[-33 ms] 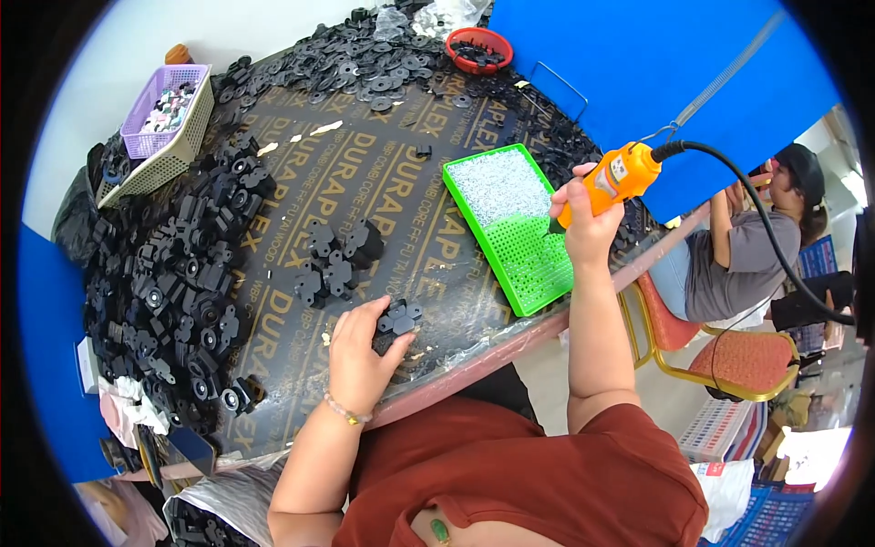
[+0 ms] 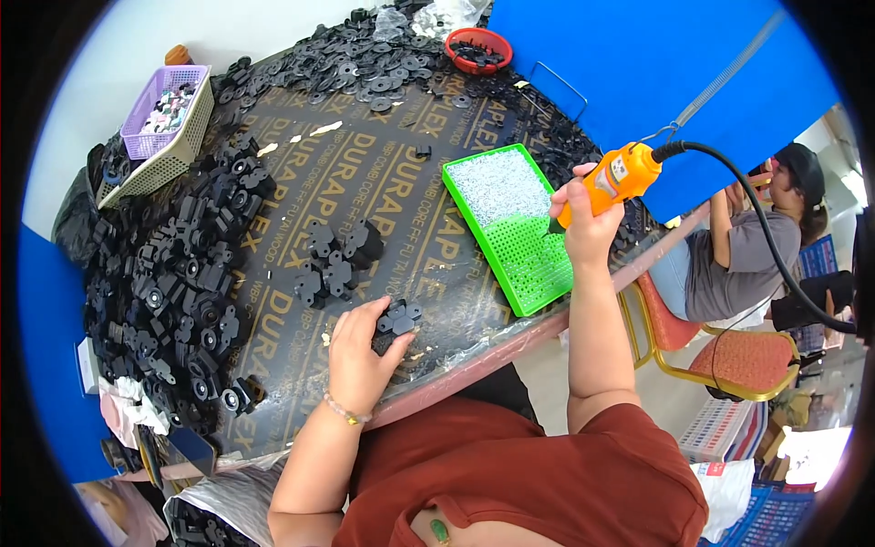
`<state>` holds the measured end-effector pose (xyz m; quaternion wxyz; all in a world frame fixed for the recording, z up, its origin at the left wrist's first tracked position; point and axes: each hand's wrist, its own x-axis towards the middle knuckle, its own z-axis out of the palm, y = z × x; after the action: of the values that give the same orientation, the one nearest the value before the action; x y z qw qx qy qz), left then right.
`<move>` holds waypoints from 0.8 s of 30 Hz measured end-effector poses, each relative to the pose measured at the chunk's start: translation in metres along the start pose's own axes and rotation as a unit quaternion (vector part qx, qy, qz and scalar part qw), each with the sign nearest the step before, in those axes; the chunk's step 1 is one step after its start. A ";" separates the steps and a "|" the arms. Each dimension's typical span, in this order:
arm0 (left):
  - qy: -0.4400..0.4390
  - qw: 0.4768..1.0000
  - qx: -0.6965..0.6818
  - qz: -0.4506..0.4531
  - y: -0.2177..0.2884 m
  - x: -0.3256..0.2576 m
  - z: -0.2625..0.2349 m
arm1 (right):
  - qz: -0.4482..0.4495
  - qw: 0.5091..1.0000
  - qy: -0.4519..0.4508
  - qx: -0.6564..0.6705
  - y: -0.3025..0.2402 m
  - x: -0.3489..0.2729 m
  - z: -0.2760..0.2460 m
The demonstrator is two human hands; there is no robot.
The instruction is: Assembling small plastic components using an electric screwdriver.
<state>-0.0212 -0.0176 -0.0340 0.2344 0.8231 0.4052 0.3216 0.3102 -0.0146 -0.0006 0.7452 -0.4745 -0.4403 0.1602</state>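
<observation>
My right hand (image 2: 591, 223) is closed around an orange electric screwdriver (image 2: 612, 182), which hangs from a coiled spring and trails a black cable. Its dark tip points down over the bare-holed lower half of a green perforated tray (image 2: 497, 260). Small silvery screws (image 2: 497, 182) cover the far half of that tray. Near the table's front edge, my left hand (image 2: 365, 351) grips a small black plastic part (image 2: 399, 317) between thumb and fingers. A little beyond it stands a small group of similar black parts (image 2: 337, 260).
Black housings (image 2: 191, 283) are heaped along the left, and black discs (image 2: 355, 68) at the back. A red bowl (image 2: 478, 52) stands at the far edge; a purple basket (image 2: 155, 114) sits far left. Blue panels (image 2: 638, 64) rise behind. Another person (image 2: 743, 264) sits at the right.
</observation>
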 end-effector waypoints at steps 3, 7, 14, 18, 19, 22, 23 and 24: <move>0.008 1.000 -0.005 0.007 0.000 0.001 0.000 | -0.002 1.000 0.017 0.000 0.002 -0.001 -0.002; 0.006 1.000 -0.006 0.004 0.000 0.000 -0.001 | -0.008 1.000 0.003 0.000 0.001 0.001 -0.002; 0.000 1.000 -0.017 0.001 -0.003 0.003 0.002 | -0.105 0.981 -0.077 0.141 -0.061 -0.006 0.028; -0.002 1.000 -0.019 -0.002 -0.008 -0.001 0.001 | -0.085 0.959 -0.193 0.190 -0.076 -0.043 0.080; 0.000 1.000 -0.021 -0.002 -0.008 -0.001 0.000 | -0.045 0.946 -0.225 0.229 -0.077 -0.052 0.094; 0.011 0.999 -0.034 0.015 -0.009 -0.001 0.000 | -0.002 0.922 -0.292 0.255 -0.070 -0.072 0.125; 0.008 0.999 -0.043 0.017 -0.011 -0.001 0.002 | 0.015 0.914 -0.306 0.264 -0.067 -0.076 0.132; 0.008 0.999 -0.042 0.014 -0.013 -0.001 0.002 | 0.033 0.908 -0.309 0.281 -0.068 -0.079 0.139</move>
<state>-0.0266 -0.0114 -0.0440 0.2605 0.8157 0.3814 0.3483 0.1417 -0.0217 0.0403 0.6685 -0.1867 -0.5697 0.4402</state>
